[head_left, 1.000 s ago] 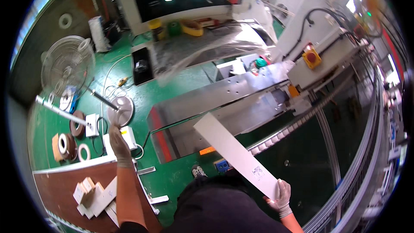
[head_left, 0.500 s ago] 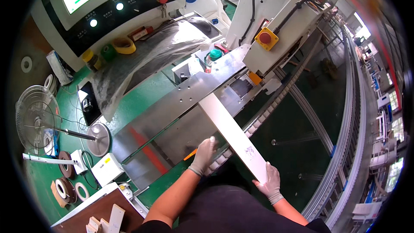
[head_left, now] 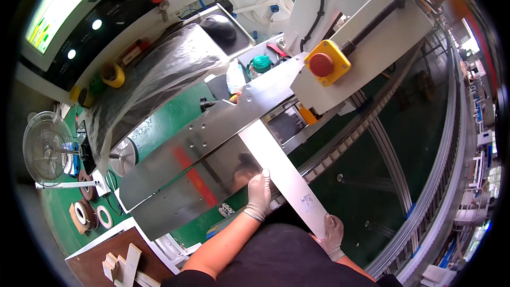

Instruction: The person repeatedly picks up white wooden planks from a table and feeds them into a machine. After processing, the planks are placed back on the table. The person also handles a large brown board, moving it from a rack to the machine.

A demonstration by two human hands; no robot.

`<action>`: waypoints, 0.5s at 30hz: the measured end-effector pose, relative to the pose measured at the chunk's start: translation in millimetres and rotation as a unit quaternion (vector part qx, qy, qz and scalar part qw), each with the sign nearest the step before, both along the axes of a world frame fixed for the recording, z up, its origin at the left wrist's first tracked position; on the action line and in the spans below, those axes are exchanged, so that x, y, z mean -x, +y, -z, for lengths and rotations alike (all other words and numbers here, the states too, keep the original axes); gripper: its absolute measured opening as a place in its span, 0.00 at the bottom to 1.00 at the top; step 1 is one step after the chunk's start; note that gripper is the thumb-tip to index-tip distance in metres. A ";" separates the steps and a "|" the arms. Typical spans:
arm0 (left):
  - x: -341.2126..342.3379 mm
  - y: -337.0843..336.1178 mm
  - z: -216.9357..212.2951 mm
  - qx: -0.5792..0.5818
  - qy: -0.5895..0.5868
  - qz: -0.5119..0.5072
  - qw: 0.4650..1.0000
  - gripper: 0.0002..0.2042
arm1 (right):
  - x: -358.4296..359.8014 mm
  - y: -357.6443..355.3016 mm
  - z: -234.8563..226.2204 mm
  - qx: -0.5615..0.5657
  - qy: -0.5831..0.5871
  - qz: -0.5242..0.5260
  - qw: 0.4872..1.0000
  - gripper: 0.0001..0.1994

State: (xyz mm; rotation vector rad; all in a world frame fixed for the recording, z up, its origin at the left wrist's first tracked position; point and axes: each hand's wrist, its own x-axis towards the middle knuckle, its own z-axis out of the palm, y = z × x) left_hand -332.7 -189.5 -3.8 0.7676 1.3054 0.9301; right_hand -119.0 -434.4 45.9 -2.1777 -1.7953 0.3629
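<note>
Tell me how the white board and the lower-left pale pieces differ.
The right hand grips the white board; no hand touches the pale pieces. The white board is single, its far end over the metal table; the pale pieces cluster on a brown surface. Both look light-coloured.

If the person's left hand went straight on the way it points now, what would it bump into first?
Probably the long white board, whose edge lies just ahead of the left hand, though depth is unclear: the hand might already touch it or pass above.
</note>
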 end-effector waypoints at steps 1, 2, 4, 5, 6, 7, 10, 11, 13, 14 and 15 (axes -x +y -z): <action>-11.6 5.6 -1.2 0.001 -0.005 0.003 1.000 0.25 | -12.0 5.9 -1.9 -0.006 -0.004 0.000 1.000 0.49; -23.4 11.0 -2.6 0.001 -0.010 0.006 1.000 0.25 | -24.2 10.6 -3.0 -0.011 -0.008 0.001 1.000 0.50; -40.5 23.1 -5.2 -0.037 0.033 0.038 0.998 0.27 | -48.7 20.2 -0.1 -0.007 -0.005 -0.010 1.000 0.50; -51.3 26.8 -8.3 -0.006 -0.012 0.030 0.999 0.26 | -59.9 25.1 1.3 -0.006 -0.003 -0.016 1.000 0.50; -61.9 29.2 -11.9 0.024 -0.056 0.021 0.998 0.26 | -69.4 29.0 0.2 -0.008 -0.002 -0.012 1.000 0.51; -71.5 35.3 -18.1 0.051 -0.101 0.009 0.994 0.26 | -78.7 35.9 -2.0 -0.012 -0.002 -0.010 1.000 0.51; -94.7 48.3 -18.3 0.075 -0.153 0.046 0.984 0.27 | -101.6 50.8 -9.7 0.000 0.006 0.002 1.000 0.49; -105.6 52.0 -22.0 0.103 -0.203 0.031 0.973 0.27 | -109.4 54.5 -11.3 0.008 0.008 0.008 1.000 0.48; -123.2 62.4 -27.8 0.112 -0.202 0.036 0.972 0.26 | -125.9 65.7 -12.6 -0.032 0.008 0.004 0.999 0.47; -134.8 70.6 -48.5 0.144 -0.233 0.014 0.962 0.25 | -134.4 70.7 -13.9 -0.052 0.008 0.003 0.999 0.46; -147.4 76.2 -60.5 0.176 -0.264 -0.008 0.948 0.25 | -143.5 75.2 -15.4 -0.046 0.011 0.016 0.999 0.46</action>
